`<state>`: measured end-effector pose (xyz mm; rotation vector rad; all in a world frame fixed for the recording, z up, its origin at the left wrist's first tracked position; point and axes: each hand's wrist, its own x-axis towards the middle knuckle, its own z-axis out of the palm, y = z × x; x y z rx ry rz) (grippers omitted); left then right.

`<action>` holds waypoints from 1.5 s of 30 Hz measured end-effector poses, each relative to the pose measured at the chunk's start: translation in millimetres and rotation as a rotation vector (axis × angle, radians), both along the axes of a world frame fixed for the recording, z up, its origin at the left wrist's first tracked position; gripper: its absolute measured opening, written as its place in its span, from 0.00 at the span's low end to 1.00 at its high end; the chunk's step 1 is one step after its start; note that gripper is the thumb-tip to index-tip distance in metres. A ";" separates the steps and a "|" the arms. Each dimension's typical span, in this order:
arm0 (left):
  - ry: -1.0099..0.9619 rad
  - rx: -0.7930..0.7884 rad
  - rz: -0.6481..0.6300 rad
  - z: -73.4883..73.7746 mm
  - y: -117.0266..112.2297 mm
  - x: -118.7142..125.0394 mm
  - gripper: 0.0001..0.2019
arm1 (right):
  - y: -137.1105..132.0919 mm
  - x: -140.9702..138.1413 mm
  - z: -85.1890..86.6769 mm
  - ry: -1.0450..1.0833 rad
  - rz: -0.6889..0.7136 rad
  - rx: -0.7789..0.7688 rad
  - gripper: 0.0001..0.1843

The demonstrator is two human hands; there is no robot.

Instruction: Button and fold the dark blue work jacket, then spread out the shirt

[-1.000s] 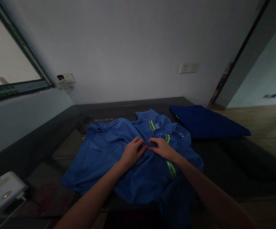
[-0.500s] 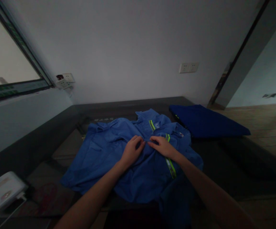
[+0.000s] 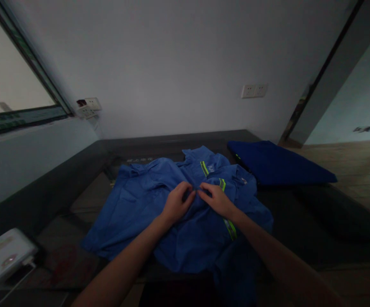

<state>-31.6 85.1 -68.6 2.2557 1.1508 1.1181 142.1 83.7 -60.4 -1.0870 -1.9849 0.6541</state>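
A blue work jacket (image 3: 146, 187) with yellow-green reflective strips lies spread and wrinkled on a dark table (image 3: 287, 226), its collar toward the right and one sleeve hanging over the front edge. Near the middle of its front, my left hand (image 3: 179, 200) pinches the cloth between thumb and fingers. Facing it a finger's width away, my right hand (image 3: 216, 198) is also closed in a pinch on the jacket's front. Whatever small fastening may lie between the fingertips is too dark and small to make out.
A folded dark blue cloth item (image 3: 277, 164) lies at the right rear of the table. At the front left stands a white box-shaped device (image 3: 7, 256) with a cable plugged in. Behind the table rises a wall with sockets (image 3: 254, 91); a window (image 3: 15, 64) is at the left.
The right hand has shifted very slightly, its wrist tilting a little and its fingers coming nearer the left fingertips. The jacket stays in place.
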 end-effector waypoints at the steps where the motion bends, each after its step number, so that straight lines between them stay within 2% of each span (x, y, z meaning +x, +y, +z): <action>1: -0.072 -0.047 0.002 0.6 0.9 0.1 0.06 | 0.6 0.8 0.5 0.008 -0.016 -0.004 0.11; 4: -0.196 -0.218 -0.025 3.2 4.4 -0.1 0.14 | 1.1 2.3 1.8 0.026 -0.051 -0.020 0.15; 7: -0.223 -0.356 -0.123 5.4 8.1 -1.2 0.13 | -0.5 2.1 2.1 0.023 -0.061 -0.015 0.18; 11: -0.251 -0.413 -0.157 5.1 10.5 -1.8 0.13 | -2.3 1.1 1.8 -0.020 -0.080 0.023 0.19; 18: -0.252 -0.340 -0.139 -3.6 11.8 -0.1 0.07 | -2.0 -0.1 -3.6 -0.160 -0.085 0.118 0.21; 23: -0.210 -0.242 -0.129 -7.0 9.1 1.1 0.05 | -2.0 -1.2 -6.0 -0.185 -0.058 0.137 0.24; 27: -0.187 -0.204 -0.103 -1.6 5.2 0.6 0.06 | -2.5 0.4 -0.6 -0.130 -0.061 0.100 0.23; 33: -0.063 -0.212 -0.069 7.2 12.6 -9.1 0.16 | 1.1 7.0 5.7 -0.033 -0.145 0.064 0.21; 36: 0.013 -0.173 -0.050 4.8 21.5 -15.5 0.13 | 2.7 11.7 9.0 0.006 -0.207 0.094 0.22; 42: 0.166 0.002 0.081 0.5 29.5 -24.4 0.07 | 2.6 21.2 20.2 0.096 -0.314 0.155 0.23; 45: 0.221 -0.006 0.072 -3.6 28.9 -25.1 0.07 | 2.7 25.1 24.7 0.135 -0.332 0.173 0.23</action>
